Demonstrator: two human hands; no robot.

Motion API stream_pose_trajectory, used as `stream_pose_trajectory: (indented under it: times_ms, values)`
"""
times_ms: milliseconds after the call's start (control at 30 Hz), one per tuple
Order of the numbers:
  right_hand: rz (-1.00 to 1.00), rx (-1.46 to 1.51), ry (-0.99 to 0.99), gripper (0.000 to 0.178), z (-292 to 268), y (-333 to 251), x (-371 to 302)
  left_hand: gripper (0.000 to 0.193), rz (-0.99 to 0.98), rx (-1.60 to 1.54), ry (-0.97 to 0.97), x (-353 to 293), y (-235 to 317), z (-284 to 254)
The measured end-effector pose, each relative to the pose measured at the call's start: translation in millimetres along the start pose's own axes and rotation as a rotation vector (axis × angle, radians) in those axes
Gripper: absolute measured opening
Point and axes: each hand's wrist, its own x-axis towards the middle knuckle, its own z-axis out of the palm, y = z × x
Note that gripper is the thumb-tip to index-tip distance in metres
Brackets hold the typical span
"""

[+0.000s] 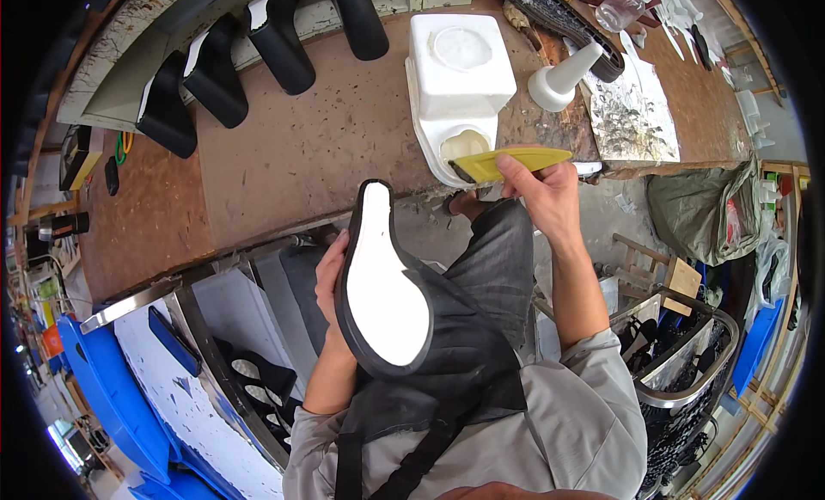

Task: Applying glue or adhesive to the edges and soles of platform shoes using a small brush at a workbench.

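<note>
My left hand [329, 281] is closed around the edge of a black wedge shoe sole [345, 315], whose white upper face [384, 306] is turned up in front of my apron. Pinched in my right hand [543, 195] is a flat yellow brush [526, 159] with a dark bristle edge at its left end. That bristle end is at the rim of the round opening in a white plastic glue dispenser [464, 96], at the bench's front edge. Whether the bristles touch the rim I cannot tell.
Several black wedge soles [281, 49] stand along the back left of the brown bench [284, 147]. Right of the dispenser are a white cone-nozzled bottle [563, 80], a stained paper sheet [632, 109] and a clear bottle [620, 10]. A metal-rimmed cart [679, 397] stands to my right.
</note>
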Motion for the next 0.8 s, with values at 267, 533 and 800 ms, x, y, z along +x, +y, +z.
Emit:
stream_pose_trajectory:
  times_ms: [267,533,800]
  values:
    - [-0.145,0.386,-0.034,0.012,19,-62,-61,0.079,0.447,0.128,0.188,10,18,7]
    - [-0.414,0.148,-0.047,0.011,31,-98,-84,0.079,0.651,0.370,0.197,6,54,-21]
    - [-0.776,-0.105,-0.164,0.013,19,-114,-101,0.087,0.617,0.461,0.102,-7,70,-39]
